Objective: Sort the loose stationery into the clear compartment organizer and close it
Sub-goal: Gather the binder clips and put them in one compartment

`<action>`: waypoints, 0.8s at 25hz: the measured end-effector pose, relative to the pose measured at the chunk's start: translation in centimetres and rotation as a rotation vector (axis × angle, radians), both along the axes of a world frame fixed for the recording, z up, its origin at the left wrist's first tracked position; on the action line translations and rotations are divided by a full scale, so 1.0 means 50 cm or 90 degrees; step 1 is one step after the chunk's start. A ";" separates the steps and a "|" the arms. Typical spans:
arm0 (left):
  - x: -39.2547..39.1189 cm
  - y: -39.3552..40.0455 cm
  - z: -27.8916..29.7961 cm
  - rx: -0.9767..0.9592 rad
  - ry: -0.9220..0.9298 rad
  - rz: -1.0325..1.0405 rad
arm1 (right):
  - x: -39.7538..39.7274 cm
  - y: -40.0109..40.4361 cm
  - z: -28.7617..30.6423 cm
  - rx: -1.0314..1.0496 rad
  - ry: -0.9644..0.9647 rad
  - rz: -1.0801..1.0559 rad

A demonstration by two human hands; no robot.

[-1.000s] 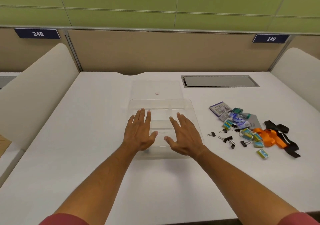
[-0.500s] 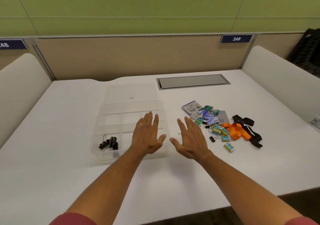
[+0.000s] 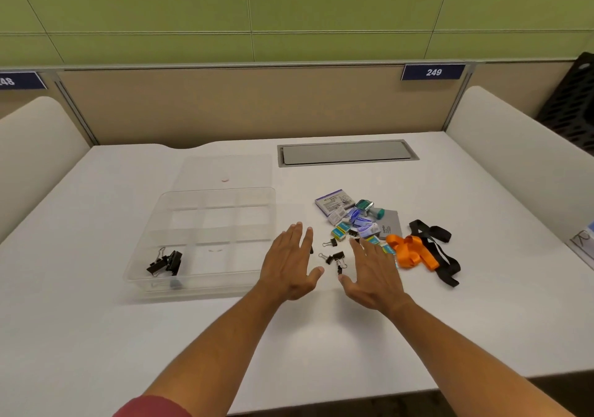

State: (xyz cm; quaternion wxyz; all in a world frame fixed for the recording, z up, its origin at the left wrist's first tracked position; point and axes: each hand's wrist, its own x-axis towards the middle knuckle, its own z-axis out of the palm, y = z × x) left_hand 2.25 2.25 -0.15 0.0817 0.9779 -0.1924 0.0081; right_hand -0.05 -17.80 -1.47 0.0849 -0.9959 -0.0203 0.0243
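From the head view, both hands are out over the white desk point(image 3: 96, 336), palms down, fingers spread, nothing in either one. The left hand point(image 3: 291, 264) hovers just beside the right edge of the clear organizer point(image 3: 205, 288), and the right hand point(image 3: 373, 273) sits over the near edge of the stationery pile, covering part of it. Between the two hands lie a few loose black binder clips point(image 3: 336, 257). The organizer is open, its lid point(image 3: 225, 170) lying flat behind it, and the near-left compartment holds a bunch of black clips point(image 3: 165, 264); the other compartments look bare, though the clear plastic makes that hard to judge. Over on the right there is a purple-and-white box point(image 3: 332, 203), small blue and yellow boxes point(image 3: 340, 231), a green-and-silver item point(image 3: 369, 207) too small to name, a grey card point(image 3: 390, 225), then an orange ribbon point(image 3: 413, 252) tangled against a black strap point(image 3: 440, 249). At the back, a grey cable hatch point(image 3: 347, 153) sits flush in the desk.
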 end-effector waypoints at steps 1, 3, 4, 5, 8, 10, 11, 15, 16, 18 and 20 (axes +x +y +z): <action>-0.003 -0.008 -0.005 0.004 0.007 0.000 | 0.002 -0.011 -0.001 -0.011 0.005 0.007; -0.010 -0.025 -0.014 0.011 0.017 0.002 | 0.005 -0.033 -0.001 -0.028 0.007 0.021; -0.012 -0.031 -0.018 0.011 0.019 0.003 | 0.008 -0.042 -0.001 -0.030 0.010 0.026; -0.013 -0.035 -0.022 0.011 0.022 0.005 | 0.011 -0.048 -0.002 -0.027 0.018 0.032; -0.015 -0.044 -0.031 0.020 0.041 0.018 | 0.024 -0.063 -0.010 -0.030 0.051 0.059; -0.017 -0.052 -0.034 0.015 0.053 0.024 | 0.033 -0.069 -0.016 -0.048 0.048 0.088; -0.018 -0.055 -0.035 0.006 0.053 0.020 | 0.037 -0.070 -0.017 -0.054 0.045 0.104; -0.021 -0.076 -0.038 -0.009 -0.010 -0.039 | 0.050 -0.069 -0.013 -0.022 0.038 0.113; -0.020 -0.081 -0.039 -0.017 -0.009 -0.053 | 0.053 -0.068 -0.011 0.000 0.041 0.101; -0.016 -0.096 -0.041 -0.028 0.017 -0.066 | 0.055 -0.069 -0.008 0.047 0.037 0.080; -0.013 -0.113 -0.043 -0.039 0.052 -0.062 | 0.052 -0.072 0.000 0.109 0.024 0.054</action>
